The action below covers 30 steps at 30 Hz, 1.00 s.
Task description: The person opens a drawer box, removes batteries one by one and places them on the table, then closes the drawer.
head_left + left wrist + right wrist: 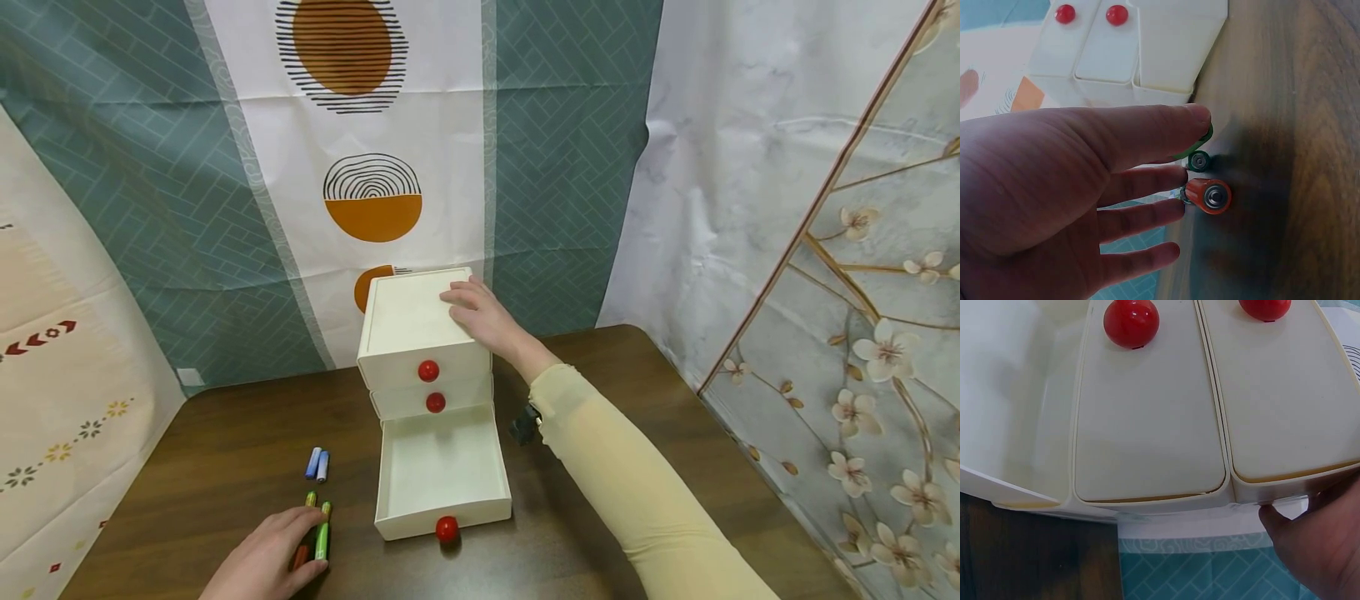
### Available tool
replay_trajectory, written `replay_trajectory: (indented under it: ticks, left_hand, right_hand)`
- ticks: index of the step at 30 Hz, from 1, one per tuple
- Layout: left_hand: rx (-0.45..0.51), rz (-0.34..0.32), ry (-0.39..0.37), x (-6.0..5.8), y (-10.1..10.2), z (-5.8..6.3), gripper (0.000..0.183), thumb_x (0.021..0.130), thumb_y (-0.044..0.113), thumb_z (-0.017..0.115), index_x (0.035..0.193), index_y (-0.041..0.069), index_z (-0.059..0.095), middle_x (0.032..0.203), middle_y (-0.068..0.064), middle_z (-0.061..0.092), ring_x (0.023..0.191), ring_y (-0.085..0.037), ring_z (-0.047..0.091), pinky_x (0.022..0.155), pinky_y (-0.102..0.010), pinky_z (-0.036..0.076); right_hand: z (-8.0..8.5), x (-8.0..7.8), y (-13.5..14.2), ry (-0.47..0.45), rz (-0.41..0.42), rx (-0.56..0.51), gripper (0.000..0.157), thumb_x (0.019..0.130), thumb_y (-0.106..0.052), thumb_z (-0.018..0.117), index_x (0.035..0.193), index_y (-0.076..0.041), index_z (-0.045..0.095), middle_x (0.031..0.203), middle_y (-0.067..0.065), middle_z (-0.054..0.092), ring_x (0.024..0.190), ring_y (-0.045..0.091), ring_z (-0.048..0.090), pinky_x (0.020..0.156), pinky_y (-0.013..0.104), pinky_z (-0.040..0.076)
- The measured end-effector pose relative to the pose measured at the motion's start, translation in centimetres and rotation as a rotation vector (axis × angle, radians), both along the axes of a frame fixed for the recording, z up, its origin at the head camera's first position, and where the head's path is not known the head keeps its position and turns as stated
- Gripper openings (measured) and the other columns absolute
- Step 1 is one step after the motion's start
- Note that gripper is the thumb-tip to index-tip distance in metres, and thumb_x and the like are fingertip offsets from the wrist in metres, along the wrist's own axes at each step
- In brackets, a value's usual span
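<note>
My left hand (262, 550) is low over the table at the left, thumb and fingers pinching a green battery (322, 542). In the left wrist view the thumb covers most of that battery. An orange battery (1210, 195) and another green battery (1199, 161) lie by the fingertips, ends toward the camera. My right hand (487, 317) rests on the top right edge of a cream drawer cabinet (412, 312), fingers extended across it. The bottom drawer (442, 467) is pulled out and bare inside; the two drawers above it are closed. Each has a red round knob (428, 371).
Two blue batteries (317, 464) lie side by side beyond my left hand, left of the open drawer. The brown wooden table (247, 433) ends at patterned cloths hanging behind and at the sides. A small black object (525, 425) shows under my right wrist.
</note>
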<state>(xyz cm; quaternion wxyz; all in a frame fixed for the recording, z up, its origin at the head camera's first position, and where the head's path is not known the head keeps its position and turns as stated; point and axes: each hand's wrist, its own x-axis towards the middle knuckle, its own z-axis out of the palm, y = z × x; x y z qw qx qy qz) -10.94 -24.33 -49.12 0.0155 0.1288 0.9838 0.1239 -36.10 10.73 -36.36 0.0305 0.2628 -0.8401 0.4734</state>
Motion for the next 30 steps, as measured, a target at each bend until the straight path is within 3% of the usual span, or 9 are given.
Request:
replay_trajectory:
  ticks: [8,16,24,30]
  left_hand:
    - [0.0,0.001,-0.02,0.0,-0.2,-0.2,0.058,0.082,0.037,0.099,0.127,0.01,0.074,0.133,-0.008,0.071,0.12,-0.034,0.068,0.1,-0.057,0.058]
    - [0.014,0.036,-0.101,0.2,-0.3,-0.1,0.057,0.081,0.041,0.099,0.125,0.014,0.076,0.141,-0.014,0.066,0.124,-0.039,0.064,0.102,-0.063,0.057]
    - [-0.014,-0.059,-0.006,0.8,-1.0,-0.8,0.056,0.083,0.043,0.098,0.125,0.014,0.076,0.135,-0.01,0.064,0.117,-0.032,0.064,0.093,-0.057,0.06]
    - [-0.004,-0.05,-0.051,0.8,-1.3,-0.8,0.055,0.085,0.047,0.096,0.126,0.016,0.075,0.131,-0.006,0.061,0.112,-0.025,0.061,0.086,-0.05,0.06]
  right_hand:
    - [0.0,0.1,0.0,0.0,-0.001,-0.007,0.045,0.113,-0.023,0.052,0.154,-0.006,0.064,0.173,0.01,0.043,0.17,0.022,0.009,0.135,0.05,0.009]
    - [0.1,0.1,0.0,-0.003,0.002,-0.013,0.045,0.113,-0.023,0.051,0.153,-0.006,0.064,0.173,0.009,0.043,0.17,0.022,0.008,0.135,0.051,0.009]
    - [0.1,0.2,0.0,-0.002,-0.002,-0.023,0.045,0.112,-0.022,0.052,0.153,-0.005,0.064,0.172,0.01,0.043,0.17,0.022,0.007,0.135,0.048,0.009]
    - [0.2,0.2,-0.1,0.004,-0.002,-0.028,0.045,0.112,-0.021,0.053,0.153,-0.005,0.064,0.172,0.011,0.044,0.17,0.022,0.008,0.135,0.047,0.009]
